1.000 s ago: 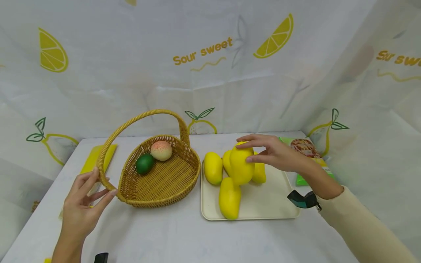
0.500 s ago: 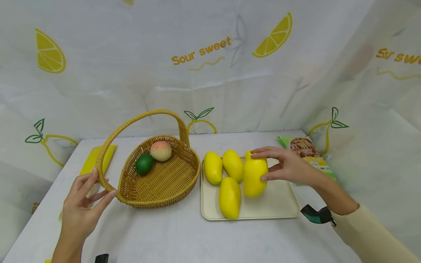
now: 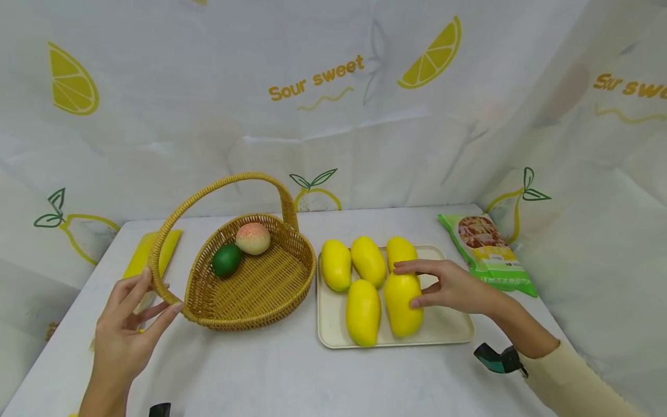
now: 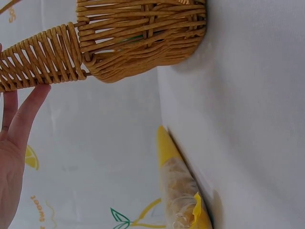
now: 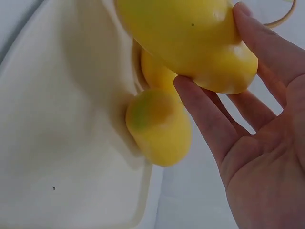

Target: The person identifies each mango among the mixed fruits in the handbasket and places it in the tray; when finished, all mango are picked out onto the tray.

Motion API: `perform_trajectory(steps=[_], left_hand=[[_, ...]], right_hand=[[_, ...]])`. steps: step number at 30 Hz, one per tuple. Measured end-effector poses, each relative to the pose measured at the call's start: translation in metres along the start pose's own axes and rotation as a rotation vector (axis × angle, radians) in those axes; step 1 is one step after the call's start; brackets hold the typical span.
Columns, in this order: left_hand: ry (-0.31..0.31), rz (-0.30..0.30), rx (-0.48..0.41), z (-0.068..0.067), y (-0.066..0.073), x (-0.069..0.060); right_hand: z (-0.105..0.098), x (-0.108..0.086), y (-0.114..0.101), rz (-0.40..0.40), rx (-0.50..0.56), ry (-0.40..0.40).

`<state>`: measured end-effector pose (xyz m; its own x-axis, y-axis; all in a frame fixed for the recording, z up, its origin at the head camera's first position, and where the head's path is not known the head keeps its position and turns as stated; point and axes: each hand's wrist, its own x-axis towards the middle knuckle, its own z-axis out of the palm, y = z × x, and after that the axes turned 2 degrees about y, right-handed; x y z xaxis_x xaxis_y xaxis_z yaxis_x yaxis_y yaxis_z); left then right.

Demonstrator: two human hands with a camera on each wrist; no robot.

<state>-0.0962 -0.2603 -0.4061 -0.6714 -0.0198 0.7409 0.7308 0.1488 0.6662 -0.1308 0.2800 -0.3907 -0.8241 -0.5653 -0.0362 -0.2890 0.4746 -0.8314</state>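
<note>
My left hand (image 3: 125, 330) holds the lower left part of the handle of a wicker basket (image 3: 299, 289), fingers and thumb on either side of it. Inside the basket sit a peach (image 3: 253, 238) and a dark green, egg-shaped fruit (image 3: 227, 260). With its fingertips, my right hand (image 3: 453, 285) grips a yellow mango (image 3: 403, 310) at the front of the cream tray (image 3: 445, 330); whether it touches the tray, I cannot tell. Several other mangoes rest there, including one (image 3: 363, 313) just left of the held one and another (image 3: 402, 250) behind it.
A green food packet (image 3: 487, 249) lies right of the tray. At the left, behind my left hand, lies a yellow-and-clear packet (image 4: 178, 186). Lemon-printed white cloth (image 3: 323, 139) hangs behind the table.
My right hand has carried the mango from above the others, rightward and then down toward the tray's front. The mango behind it is now uncovered. My left hand stays on the handle.
</note>
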Motion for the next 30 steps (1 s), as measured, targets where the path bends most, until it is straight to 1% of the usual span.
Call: perform_trajectory(steps=[3,8,18,23,30], left_hand=[[-0.001,0.008,0.003,0.0,0.0,0.0],[-0.004,0.016,-0.032,0.0,0.0,0.001],[-0.011,0.004,-0.046,0.001,0.0,0.0],[-0.008,0.005,-0.012,0.001,0.0,0.0],[-0.004,0.009,-0.028,0.0,0.0,0.0]], right_hand=[[0.003,-0.001,0.004,0.01,-0.007,0.005],[0.008,-0.002,0.008,0.034,-0.026,0.022],[0.015,-0.003,0.013,0.012,-0.08,0.048],[0.016,-0.003,0.014,0.006,-0.093,0.064],[0.018,-0.002,0.014,0.002,-0.134,0.082]])
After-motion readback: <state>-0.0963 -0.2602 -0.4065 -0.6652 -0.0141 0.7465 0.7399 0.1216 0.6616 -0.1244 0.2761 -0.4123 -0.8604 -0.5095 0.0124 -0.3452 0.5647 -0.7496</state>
